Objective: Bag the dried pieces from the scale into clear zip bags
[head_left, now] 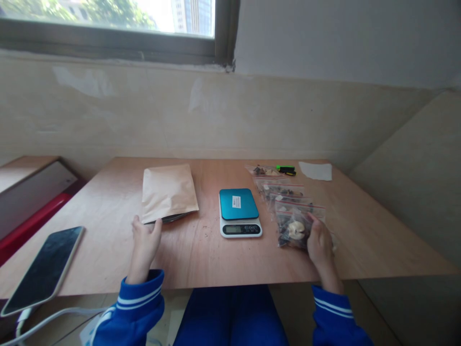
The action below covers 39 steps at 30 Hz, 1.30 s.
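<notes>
Nearby, zip bags (284,190), white paper (317,171) and perhaps a green-black tool (286,170) lie beyond the front bag (293,226), right of the scale (245,206); the right hand (319,242) grips this bag; the left hand (144,241) spreads wide at the paper bag (169,192); the table (212,262) meets a patchy wall (288,117).

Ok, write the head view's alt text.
The right hand grips a clear plastic bag of pale and dark pieces; the left hand is at a tan paper pouch. A white and blue digital scale sits between them.
</notes>
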{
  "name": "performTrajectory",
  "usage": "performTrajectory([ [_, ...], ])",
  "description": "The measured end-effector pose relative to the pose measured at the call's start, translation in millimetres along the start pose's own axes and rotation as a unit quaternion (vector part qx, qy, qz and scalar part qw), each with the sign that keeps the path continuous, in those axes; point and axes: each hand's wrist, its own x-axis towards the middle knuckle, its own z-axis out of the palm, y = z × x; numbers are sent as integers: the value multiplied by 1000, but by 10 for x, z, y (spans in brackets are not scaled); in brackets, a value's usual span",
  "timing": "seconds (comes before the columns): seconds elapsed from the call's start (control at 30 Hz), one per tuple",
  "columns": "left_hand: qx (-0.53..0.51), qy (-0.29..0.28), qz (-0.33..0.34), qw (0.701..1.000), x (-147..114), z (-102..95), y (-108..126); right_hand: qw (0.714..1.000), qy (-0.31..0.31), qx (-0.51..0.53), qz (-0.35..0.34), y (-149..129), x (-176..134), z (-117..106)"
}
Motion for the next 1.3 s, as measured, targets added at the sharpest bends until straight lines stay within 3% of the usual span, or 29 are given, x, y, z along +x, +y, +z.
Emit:
performTrajectory([
  [0.1, -27, -26, 1, 999, 87, 116, -50, 1000, -10, 7, 2, 82, 11, -92],
  [0.2, -39, -35, -6, 999, 175, 170, -49, 997, -50, -55, -4, 149, 37, -234],
  [0.37, -34, -4, -14, 999, 104, -23, 66, 988, -77, -125, 44, 139, 111, -508],
  [0.53, -151, 72, 25, 986, -344, -202, 330, 996, -70, -37, 39, -339, 110, -947],
  [0.63, -207, 16, 38, 978, -607, -160, 495, 995, -16, -30, 91, -801, 37, -1110],
  [0.7, -229, -41, 28, 972, -751, -98, 599, 991, 0, 3, 131, -1097, -25, -1068],
  [0.8, -277, -130, 21, 952, -929, -13, 738, 983, -8, 131, 125, -1486, -128, -778],
  [0.9, -335, -203, 21, 920, -1065, 28, 823, 952, -99, 267, 109, -1830, -254, -385],
  [1.03, -296, -352, 14, 888, -1149, 36, 827, 895, -222, 376, 87, -2186, -433, -49],
  [1.1, -290, -352, 7, 890, -1150, 39, 812, 870, -274, 404, 71, -2288, -504, 11],
  [1.2, -280, -300, 40, 911, -1131, 43, 799, 842, -328, 424, 61, -2357, -573, 36],
  [1.3, -242, -303, 68, 919, -1119, 51, 790, 838, -337, 427, 50, -2389, -604, 31],
])
